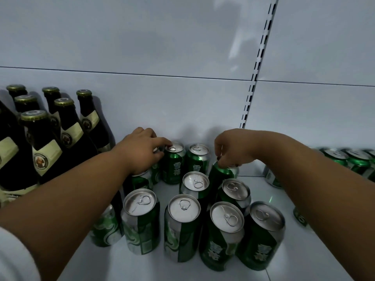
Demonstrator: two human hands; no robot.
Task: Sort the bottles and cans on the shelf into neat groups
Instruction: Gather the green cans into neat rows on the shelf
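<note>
- The left hand reached into the middle of the frame, its fingers stretched onto the rim of a green can in the back row; the palm covered another can just below it. Whether the fingers gripped anything could not be told.
- The right hand, right of centre, pinched the top of a tilted green can with curled fingers.
- A cluster of green cans stood upright on the white shelf in the lower middle of the frame, close together, silver tops up.
- Dark brown bottles with gold caps stood grouped at the left, against the back panel.
- More green cans stood at the right edge, behind the right forearm, well apart from the cluster.
- A white sleeve showed in the lower left corner.
</note>
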